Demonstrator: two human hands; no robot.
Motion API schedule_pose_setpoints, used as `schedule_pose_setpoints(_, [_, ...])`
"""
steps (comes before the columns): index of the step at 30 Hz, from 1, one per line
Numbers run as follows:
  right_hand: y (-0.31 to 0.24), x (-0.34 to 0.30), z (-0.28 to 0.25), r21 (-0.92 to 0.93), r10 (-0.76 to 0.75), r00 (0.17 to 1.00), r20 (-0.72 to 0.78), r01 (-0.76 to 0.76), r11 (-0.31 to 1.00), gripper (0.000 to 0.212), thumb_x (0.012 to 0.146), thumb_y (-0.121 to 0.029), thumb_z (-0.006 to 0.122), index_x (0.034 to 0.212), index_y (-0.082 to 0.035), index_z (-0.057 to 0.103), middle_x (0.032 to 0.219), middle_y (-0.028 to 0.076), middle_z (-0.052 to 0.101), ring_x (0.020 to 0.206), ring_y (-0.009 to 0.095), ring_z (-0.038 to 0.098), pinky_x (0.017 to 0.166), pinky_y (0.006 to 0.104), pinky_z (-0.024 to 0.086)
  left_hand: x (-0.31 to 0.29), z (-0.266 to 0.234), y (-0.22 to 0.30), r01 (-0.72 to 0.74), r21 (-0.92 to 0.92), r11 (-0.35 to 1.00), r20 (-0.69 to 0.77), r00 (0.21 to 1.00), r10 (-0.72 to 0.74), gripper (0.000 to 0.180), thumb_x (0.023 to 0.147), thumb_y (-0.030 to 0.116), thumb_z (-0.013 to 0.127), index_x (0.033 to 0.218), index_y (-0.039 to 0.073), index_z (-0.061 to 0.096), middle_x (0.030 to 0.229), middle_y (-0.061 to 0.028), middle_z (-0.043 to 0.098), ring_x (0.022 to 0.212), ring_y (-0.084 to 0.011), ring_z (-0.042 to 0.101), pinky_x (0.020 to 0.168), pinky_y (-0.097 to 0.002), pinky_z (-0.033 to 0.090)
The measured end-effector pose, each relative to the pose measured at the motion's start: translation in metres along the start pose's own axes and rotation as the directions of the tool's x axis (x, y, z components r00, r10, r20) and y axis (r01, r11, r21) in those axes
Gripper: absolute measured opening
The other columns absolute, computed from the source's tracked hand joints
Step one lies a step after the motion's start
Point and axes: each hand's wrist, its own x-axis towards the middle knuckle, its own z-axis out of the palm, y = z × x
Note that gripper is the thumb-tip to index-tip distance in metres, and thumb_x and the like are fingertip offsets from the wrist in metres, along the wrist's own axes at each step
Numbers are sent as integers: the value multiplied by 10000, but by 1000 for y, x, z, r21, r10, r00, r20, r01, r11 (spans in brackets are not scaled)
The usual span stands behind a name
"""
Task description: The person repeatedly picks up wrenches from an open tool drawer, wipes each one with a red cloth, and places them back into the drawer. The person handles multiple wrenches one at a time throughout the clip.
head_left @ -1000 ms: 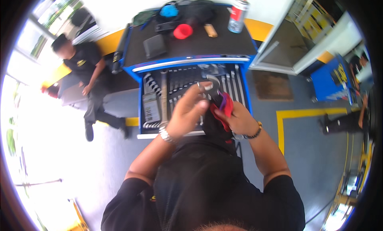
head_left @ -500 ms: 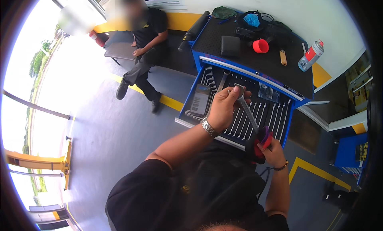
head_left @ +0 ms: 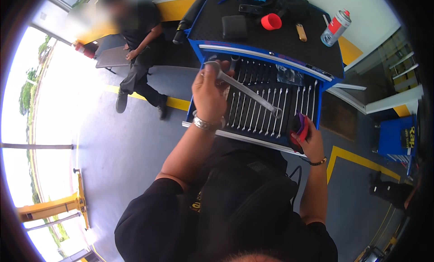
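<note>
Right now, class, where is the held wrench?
In the head view, the left hand holds the wrench over the open drawer, its ring end left of the red-and-purple cloth in the right hand.

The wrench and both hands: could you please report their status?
Left hand: gripping wrench near one end, ring end over drawer. Right hand: holding red-and-purple cloth. Plastic packet lying inside drawer, apart from wrench.
</note>
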Motion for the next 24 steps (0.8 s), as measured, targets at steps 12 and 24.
schedule_pose_setpoints(12, [37,-53,-2,545,298,950,-93,-202,814,508,1060,-442,479,1287,1,580,1025,15,641,918,87,567,832,244,465,29,-43,1,172,-204,964,-74,979,-190,330,1061,347,507,1217,62,566,1256,-119,624,1103,-277,607,967,-419,501])
schedule_pose_setpoints(24, [4,-34,8,857,275,948,-161,-4,516,602,1103,-447,239,1417,12,469,1362,126,584,1243,226,575,1080,382,435,15,-22,5,264,-353,897,148,963,-225,304,1072,331,475,1185,63,564,1247,-120,628,1100,-253,618,959,-391,523])
